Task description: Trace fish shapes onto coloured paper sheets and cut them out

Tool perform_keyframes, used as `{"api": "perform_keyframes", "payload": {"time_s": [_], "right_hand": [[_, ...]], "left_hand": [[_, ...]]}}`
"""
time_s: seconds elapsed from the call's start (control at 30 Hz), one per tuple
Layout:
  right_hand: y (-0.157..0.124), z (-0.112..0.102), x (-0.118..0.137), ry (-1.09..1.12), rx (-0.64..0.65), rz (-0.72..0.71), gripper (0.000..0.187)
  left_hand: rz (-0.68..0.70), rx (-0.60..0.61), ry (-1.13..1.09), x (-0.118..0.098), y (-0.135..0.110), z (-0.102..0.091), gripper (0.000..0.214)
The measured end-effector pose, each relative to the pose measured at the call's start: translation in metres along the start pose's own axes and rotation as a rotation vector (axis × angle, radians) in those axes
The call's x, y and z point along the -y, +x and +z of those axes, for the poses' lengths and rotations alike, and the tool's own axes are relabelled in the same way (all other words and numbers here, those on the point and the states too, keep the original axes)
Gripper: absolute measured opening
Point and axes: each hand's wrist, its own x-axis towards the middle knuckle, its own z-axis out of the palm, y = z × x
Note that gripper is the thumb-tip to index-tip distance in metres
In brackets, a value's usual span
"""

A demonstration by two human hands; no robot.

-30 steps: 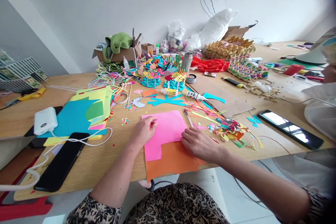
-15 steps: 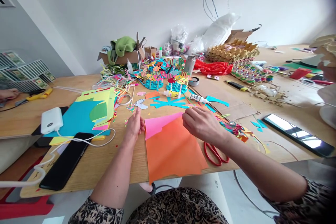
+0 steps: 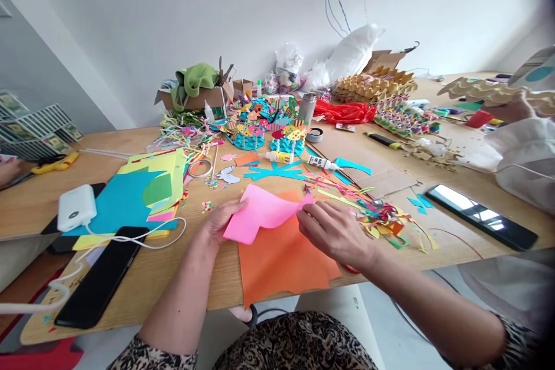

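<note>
Between my hands a piece of pink paper is raised and slightly curved above the table. My left hand pinches its left edge between thumb and fingers. The fingers of my right hand are closed on its right end. Under it lies a larger sheet of orange paper, its near edge reaching past the table edge. Beside my right wrist, a bit of the red scissors shows; the rest is hidden.
Left are stacked coloured papers, a white power bank and a black phone. Ahead lie glue bottles and blue paper strips. Paper scraps and another phone are at right. Other people sit at both sides.
The pink paper has come up off the orange sheet, now gripped at both ends. My left hand has closed on its edge. At right, a person's hand now holds up an egg carton.
</note>
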Motion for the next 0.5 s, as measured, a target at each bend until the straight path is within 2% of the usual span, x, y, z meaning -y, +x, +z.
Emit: {"api": "perform_keyframes", "payload": {"time_s": [0.07, 0.23, 0.3, 0.37, 0.5], "right_hand": [[-0.011, -0.003, 0.009, 0.050, 0.069, 0.074, 0.019], [-0.060, -0.007, 0.017, 0.018, 0.368, 0.560, 0.017], [-0.080, -0.006, 0.016, -0.010, 0.494, 0.631, 0.018], [-0.093, -0.005, 0.015, 0.012, 0.563, 0.676, 0.016], [-0.095, -0.005, 0.014, 0.098, 0.629, 0.779, 0.013]], "left_hand": [[0.050, 0.010, 0.001, 0.003, 0.001, 0.000, 0.035], [0.246, -0.039, 0.019, 0.001, 0.001, 0.002, 0.040], [0.308, -0.064, 0.012, 0.000, 0.001, 0.003, 0.041], [0.349, -0.078, 0.003, -0.002, 0.000, 0.004, 0.041], [0.388, -0.105, -0.006, -0.001, -0.001, 0.005, 0.037]]}}
